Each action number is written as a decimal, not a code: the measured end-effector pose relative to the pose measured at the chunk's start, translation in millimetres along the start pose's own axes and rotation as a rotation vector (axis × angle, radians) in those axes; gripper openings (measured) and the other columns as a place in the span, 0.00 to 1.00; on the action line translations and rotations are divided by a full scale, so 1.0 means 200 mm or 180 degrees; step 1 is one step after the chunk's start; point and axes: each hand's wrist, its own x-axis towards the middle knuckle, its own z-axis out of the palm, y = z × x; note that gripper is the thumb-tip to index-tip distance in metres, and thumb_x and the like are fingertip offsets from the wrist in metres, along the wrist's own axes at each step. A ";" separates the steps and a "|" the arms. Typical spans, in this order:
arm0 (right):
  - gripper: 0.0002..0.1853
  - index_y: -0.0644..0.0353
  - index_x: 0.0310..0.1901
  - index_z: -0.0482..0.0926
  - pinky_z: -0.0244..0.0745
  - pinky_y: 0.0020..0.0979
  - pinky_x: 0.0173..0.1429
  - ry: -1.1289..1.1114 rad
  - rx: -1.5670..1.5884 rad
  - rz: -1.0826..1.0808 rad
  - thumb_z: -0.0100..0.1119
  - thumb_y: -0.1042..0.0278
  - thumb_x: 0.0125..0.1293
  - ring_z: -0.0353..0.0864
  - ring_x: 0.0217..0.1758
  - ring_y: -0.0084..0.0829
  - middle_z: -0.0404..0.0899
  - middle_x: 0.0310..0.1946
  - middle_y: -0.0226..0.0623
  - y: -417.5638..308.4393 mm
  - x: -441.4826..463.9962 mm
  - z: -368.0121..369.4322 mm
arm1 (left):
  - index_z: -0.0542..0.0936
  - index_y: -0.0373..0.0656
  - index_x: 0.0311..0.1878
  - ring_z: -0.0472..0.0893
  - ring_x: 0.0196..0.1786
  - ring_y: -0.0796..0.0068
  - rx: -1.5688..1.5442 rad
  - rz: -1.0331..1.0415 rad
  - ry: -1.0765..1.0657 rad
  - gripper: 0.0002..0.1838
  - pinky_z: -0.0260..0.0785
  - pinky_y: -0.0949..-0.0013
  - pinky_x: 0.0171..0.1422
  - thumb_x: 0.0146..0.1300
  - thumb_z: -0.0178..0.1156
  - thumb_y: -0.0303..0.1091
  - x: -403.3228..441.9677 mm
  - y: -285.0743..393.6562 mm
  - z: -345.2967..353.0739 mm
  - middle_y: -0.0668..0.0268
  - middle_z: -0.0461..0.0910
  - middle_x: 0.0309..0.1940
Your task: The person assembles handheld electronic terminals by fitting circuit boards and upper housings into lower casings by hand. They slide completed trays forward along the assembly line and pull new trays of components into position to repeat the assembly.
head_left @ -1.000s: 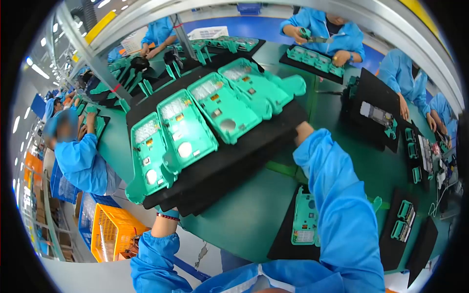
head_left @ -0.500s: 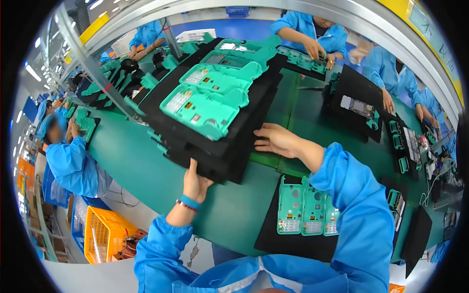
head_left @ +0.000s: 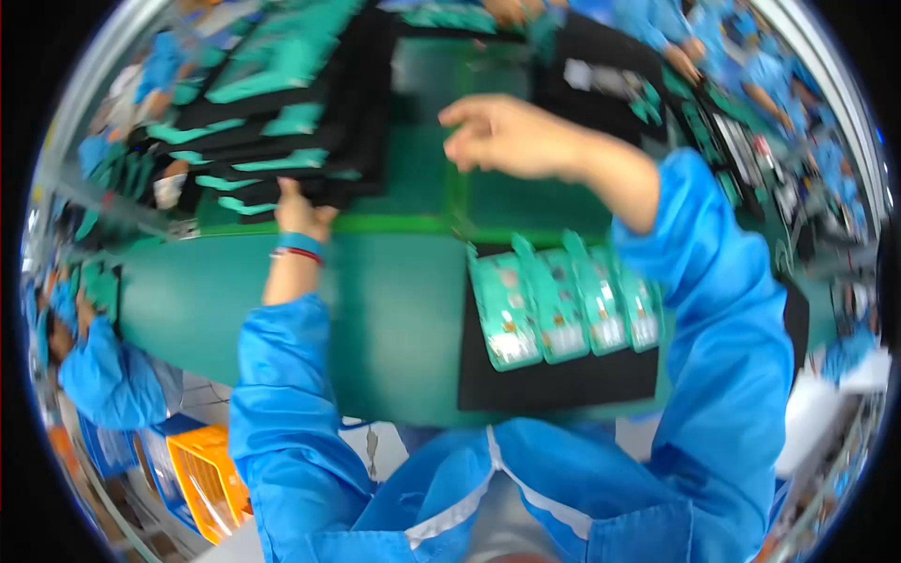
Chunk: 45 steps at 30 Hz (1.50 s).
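The left arm reaches forward from the person's body, and the left hand [head_left: 305, 211] is at the near edge of the stack of black pads [head_left: 352, 131], with the thumb pointing up. The right arm bends inward from the side, and the right hand [head_left: 507, 136] is in the air above the green table [head_left: 394, 310], palm side downward. Its fingers are loosely curled and a little apart, and the grip is open around nothing.

The stack lies directly beyond the left hand, with green casings [head_left: 291, 47] on its top and between its layers. It is well apart from the right hand, to the left of it. Nearer to the body, four green housings [head_left: 558, 314] lie side by side on a black mat [head_left: 554, 387].

The left fingers are partly hidden at the stack, so one cannot tell how firmly they close. The stack is blurred, and its far part is cut off by the upper border.
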 end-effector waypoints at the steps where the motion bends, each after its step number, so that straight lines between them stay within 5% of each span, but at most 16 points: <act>1: 0.28 0.68 0.71 0.71 0.80 0.31 0.59 0.0145 0.0029 0.0193 0.62 0.62 0.75 0.86 0.54 0.28 0.86 0.51 0.40 -0.04 -0.12 -0.05 | 0.64 0.36 0.75 0.70 0.70 0.47 0.0038 -0.0082 -0.0078 0.39 0.66 0.44 0.74 0.76 0.58 0.59 0.00 0.03 0.00 0.51 0.65 0.74; 6: 0.23 0.70 0.65 0.77 0.80 0.33 0.62 0.1318 -0.0240 -0.0344 0.62 0.63 0.75 0.87 0.55 0.30 0.87 0.51 0.43 0.04 -0.76 -0.09 | 0.57 0.30 0.77 0.62 0.80 0.45 -0.0091 -0.0433 -0.0857 0.44 0.61 0.48 0.84 0.76 0.61 0.56 -0.23 0.04 -0.11 0.43 0.54 0.79; 8: 0.21 0.68 0.64 0.77 0.80 0.33 0.63 0.1860 -0.0196 -0.0151 0.62 0.65 0.76 0.87 0.57 0.30 0.87 0.51 0.44 0.13 -1.04 -0.04 | 0.62 0.31 0.77 0.64 0.79 0.50 0.0432 -0.0480 -0.0753 0.37 0.61 0.52 0.83 0.78 0.59 0.50 -0.38 -0.08 -0.16 0.45 0.63 0.77; 12: 0.19 0.67 0.62 0.78 0.80 0.35 0.64 0.2879 -0.0766 0.0636 0.63 0.65 0.76 0.87 0.59 0.40 0.85 0.55 0.51 0.49 -1.57 0.19 | 0.67 0.38 0.77 0.73 0.74 0.59 0.2506 -0.0051 -0.1667 0.32 0.66 0.59 0.77 0.78 0.60 0.44 -1.10 -0.39 -0.07 0.53 0.73 0.73; 14: 0.26 0.70 0.64 0.76 0.74 0.45 0.70 0.2921 -0.1627 0.1088 0.63 0.57 0.76 0.78 0.68 0.55 0.79 0.61 0.61 0.67 -1.76 0.35 | 0.66 0.37 0.78 0.70 0.76 0.58 0.3244 0.0579 -0.1914 0.32 0.64 0.59 0.78 0.78 0.60 0.44 -1.23 -0.59 -0.08 0.52 0.70 0.75; 17: 0.29 0.72 0.66 0.75 0.65 0.49 0.77 0.2700 -0.1546 0.1182 0.64 0.55 0.75 0.70 0.74 0.60 0.74 0.67 0.66 0.86 -1.83 0.58 | 0.68 0.36 0.78 0.69 0.77 0.55 0.3480 0.1288 -0.1702 0.31 0.63 0.57 0.78 0.79 0.59 0.42 -1.26 -0.80 -0.05 0.48 0.69 0.75; 20: 0.29 0.65 0.63 0.76 0.63 0.52 0.77 0.3213 -0.1508 0.0704 0.71 0.54 0.68 0.68 0.75 0.63 0.70 0.69 0.69 0.86 -1.77 0.79 | 0.69 0.34 0.76 0.71 0.75 0.51 0.4014 0.2439 -0.1797 0.29 0.63 0.56 0.77 0.78 0.59 0.39 -1.35 -0.90 -0.03 0.47 0.72 0.73; 23: 0.28 0.60 0.58 0.80 0.62 0.55 0.78 0.3154 -0.1330 0.0450 0.76 0.51 0.64 0.66 0.76 0.64 0.66 0.72 0.70 0.81 -1.83 0.81 | 0.68 0.34 0.77 0.75 0.71 0.53 0.3606 0.2031 -0.1765 0.30 0.64 0.56 0.76 0.77 0.60 0.35 -1.45 -0.90 0.05 0.49 0.76 0.70; 26: 0.32 0.58 0.68 0.78 0.56 0.54 0.82 0.2616 -0.1122 0.0537 0.71 0.48 0.69 0.58 0.82 0.61 0.60 0.77 0.68 0.80 -1.95 0.74 | 0.67 0.35 0.78 0.75 0.70 0.60 0.3953 0.2235 -0.1498 0.31 0.64 0.58 0.76 0.77 0.60 0.36 -1.48 -0.93 0.02 0.52 0.74 0.72; 29: 0.28 0.63 0.69 0.73 0.82 0.39 0.60 0.3324 0.0986 0.0252 0.65 0.55 0.76 0.86 0.55 0.39 0.81 0.58 0.53 0.80 -2.07 0.63 | 0.65 0.36 0.80 0.73 0.72 0.64 0.3978 0.1675 -0.1333 0.31 0.63 0.61 0.77 0.79 0.59 0.37 -1.50 -0.91 -0.02 0.55 0.72 0.74; 34: 0.18 0.63 0.58 0.75 0.72 0.25 0.30 0.3912 0.4075 0.0418 0.57 0.55 0.81 0.77 0.24 0.23 0.83 0.34 0.39 1.07 -2.38 0.28 | 0.66 0.37 0.80 0.70 0.75 0.64 0.3411 0.1380 -0.1259 0.29 0.59 0.62 0.80 0.81 0.56 0.38 -1.53 -0.98 0.03 0.56 0.69 0.76; 39: 0.13 0.56 0.42 0.73 0.60 0.24 0.29 0.3588 0.5302 0.0102 0.56 0.56 0.82 0.64 0.23 0.17 0.76 0.29 0.30 1.27 -2.39 0.09 | 0.68 0.36 0.78 0.71 0.75 0.65 0.3494 0.1545 -0.1032 0.28 0.61 0.63 0.79 0.81 0.56 0.38 -1.55 -0.97 0.08 0.56 0.71 0.75; 43: 0.13 0.53 0.38 0.70 0.59 0.24 0.29 0.3584 0.5108 -0.0080 0.57 0.59 0.82 0.63 0.24 0.18 0.70 0.27 0.26 1.25 -2.40 0.14 | 0.72 0.35 0.74 0.72 0.73 0.68 0.3345 0.1990 -0.0588 0.25 0.63 0.63 0.78 0.80 0.57 0.36 -1.57 -0.91 0.08 0.57 0.74 0.72; 45: 0.12 0.55 0.40 0.73 0.59 0.24 0.29 0.4043 0.4415 -0.0017 0.57 0.59 0.82 0.63 0.24 0.18 0.71 0.27 0.25 1.11 -2.36 0.25 | 0.78 0.35 0.65 0.80 0.63 0.72 0.3487 0.2618 -0.0214 0.18 0.71 0.68 0.68 0.79 0.59 0.34 -1.73 -0.82 0.09 0.61 0.82 0.61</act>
